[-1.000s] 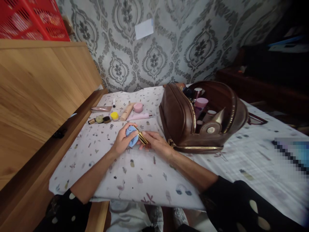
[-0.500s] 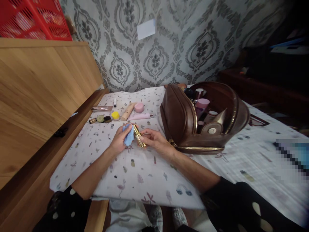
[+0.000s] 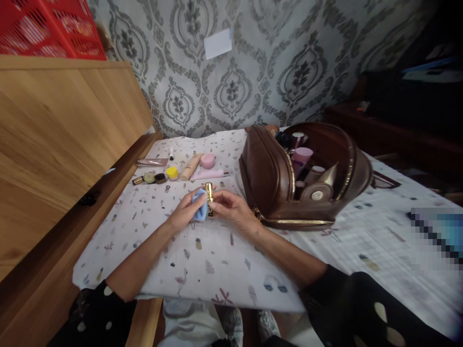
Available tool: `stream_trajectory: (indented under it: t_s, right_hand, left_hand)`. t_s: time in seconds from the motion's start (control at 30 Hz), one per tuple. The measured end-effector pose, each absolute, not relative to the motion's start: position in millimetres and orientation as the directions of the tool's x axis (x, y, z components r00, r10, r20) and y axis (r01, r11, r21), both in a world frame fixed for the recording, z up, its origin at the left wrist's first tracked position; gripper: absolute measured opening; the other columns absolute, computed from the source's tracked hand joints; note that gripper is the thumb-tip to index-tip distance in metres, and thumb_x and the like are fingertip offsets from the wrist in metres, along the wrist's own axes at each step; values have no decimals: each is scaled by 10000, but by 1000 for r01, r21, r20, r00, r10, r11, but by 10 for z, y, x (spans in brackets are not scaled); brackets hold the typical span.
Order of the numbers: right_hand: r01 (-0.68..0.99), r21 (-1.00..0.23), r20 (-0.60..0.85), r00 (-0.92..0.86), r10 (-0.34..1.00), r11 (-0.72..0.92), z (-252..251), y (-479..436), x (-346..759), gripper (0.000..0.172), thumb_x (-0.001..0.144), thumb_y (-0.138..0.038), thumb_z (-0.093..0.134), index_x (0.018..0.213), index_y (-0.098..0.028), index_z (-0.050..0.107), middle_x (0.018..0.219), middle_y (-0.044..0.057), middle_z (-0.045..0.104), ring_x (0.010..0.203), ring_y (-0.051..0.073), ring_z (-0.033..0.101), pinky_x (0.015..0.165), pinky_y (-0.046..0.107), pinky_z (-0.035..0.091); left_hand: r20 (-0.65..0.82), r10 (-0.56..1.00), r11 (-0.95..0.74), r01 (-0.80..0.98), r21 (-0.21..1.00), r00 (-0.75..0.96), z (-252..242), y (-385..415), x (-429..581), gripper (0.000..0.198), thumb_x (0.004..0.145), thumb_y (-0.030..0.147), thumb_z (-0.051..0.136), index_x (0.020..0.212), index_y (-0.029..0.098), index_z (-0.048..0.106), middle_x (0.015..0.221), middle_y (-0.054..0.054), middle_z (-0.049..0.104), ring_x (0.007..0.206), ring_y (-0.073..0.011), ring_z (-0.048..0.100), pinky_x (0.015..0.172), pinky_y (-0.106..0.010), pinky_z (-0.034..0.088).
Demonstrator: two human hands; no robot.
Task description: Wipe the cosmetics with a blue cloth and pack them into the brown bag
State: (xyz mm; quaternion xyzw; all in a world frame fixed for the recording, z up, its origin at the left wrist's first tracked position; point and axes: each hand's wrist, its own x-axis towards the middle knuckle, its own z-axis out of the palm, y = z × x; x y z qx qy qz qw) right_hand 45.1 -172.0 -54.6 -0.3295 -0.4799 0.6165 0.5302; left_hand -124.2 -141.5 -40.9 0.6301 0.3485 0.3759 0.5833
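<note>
My left hand (image 3: 183, 211) is closed on a folded blue cloth (image 3: 200, 205), its thumb lying over the top. Against the cloth's right side stands a shiny gold lipstick tube (image 3: 209, 192), nearly upright. My right hand (image 3: 231, 208) pinches this tube between thumb and fingers, hiding part of its lower half. Both hands are close together above the printed tablecloth (image 3: 217, 260). To the right of them is an open brown leather cosmetic bag (image 3: 265, 168), with a pink-capped item (image 3: 302, 155) and other cosmetics inside.
Behind my hands lie a beige tube (image 3: 191, 167), a pink jar (image 3: 207, 161), a pink tube (image 3: 210, 174), a yellow jar (image 3: 172, 173) and several small cosmetics. A wooden panel (image 3: 72, 120) borders the left side. The patterned wall (image 3: 231, 91) rises at the back.
The lipstick tube has turned from a slant to nearly upright. My left hand and the blue cloth have shifted right, now against the tube.
</note>
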Motion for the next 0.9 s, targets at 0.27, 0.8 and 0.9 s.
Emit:
stream_trajectory:
  t_s: [0.27,0.8,0.9]
  right_hand:
    - [-51,-985,173,-158,972,167,-576,-1712,481,430,712,-427,778,1058,-220,628,751,-10,719,710,170,646,754,330,504]
    - [-94,-995,54,-176,983,38,-537,-1699,471,480,761,-683,652,834,-210,615,754,19,660,750,185,657,616,293,548]
    - [-99,-994,69,-171,983,53,-531,-1705,463,464,765,-668,656,834,-210,636,748,20,642,748,187,647,609,295,547]
  left_hand:
    - [122,875,-199,119,973,469,-381,-1416,-1276,444,858,524,672,1168,207,676,822,-16,670,709,-117,587,643,-194,467]
    - [291,832,-468,315,826,473,-355,-1454,-1252,336,928,414,569,1129,186,712,962,-33,725,908,-186,654,850,-257,487]
    - [317,830,-482,305,822,458,-363,-1447,-1244,295,924,393,573,1087,197,721,968,-27,726,921,-182,661,870,-252,479]
